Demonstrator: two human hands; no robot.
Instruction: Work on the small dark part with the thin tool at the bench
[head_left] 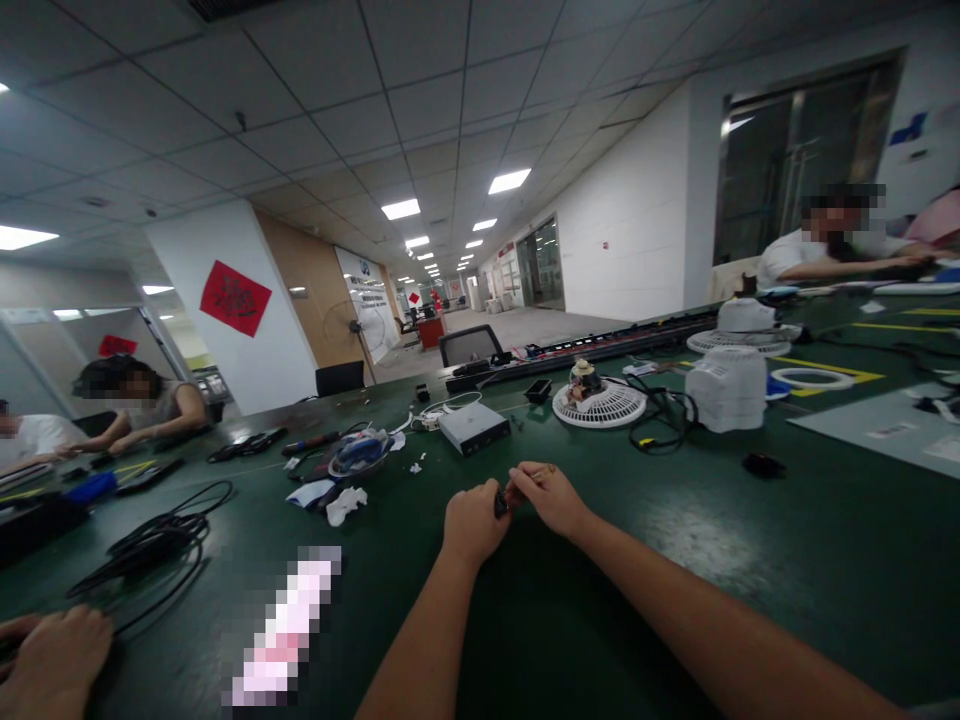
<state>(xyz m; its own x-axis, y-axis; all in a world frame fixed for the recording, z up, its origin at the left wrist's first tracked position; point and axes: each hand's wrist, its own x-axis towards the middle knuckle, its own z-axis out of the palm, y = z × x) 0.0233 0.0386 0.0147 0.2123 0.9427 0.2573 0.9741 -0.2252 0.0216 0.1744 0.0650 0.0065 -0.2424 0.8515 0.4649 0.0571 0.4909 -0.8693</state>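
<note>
My left hand [474, 520] and my right hand [545, 494] meet over the dark green table [675, 560], both with fingers closed. Between them sits a small black part [500, 503], held by my left hand and pinched at its top by my right fingers. I cannot make out what the part is. A grey box [473, 427] lies just beyond my hands. Farther right rests a white fan grille [599, 404] with a small motor on it.
White fan parts [726, 386] stand at right, a black cable coil [154, 545] at left, tools and white scraps [345, 503] near the middle. Other people sit at the far left and far right. Another person's hand [52, 660] rests at the bottom left.
</note>
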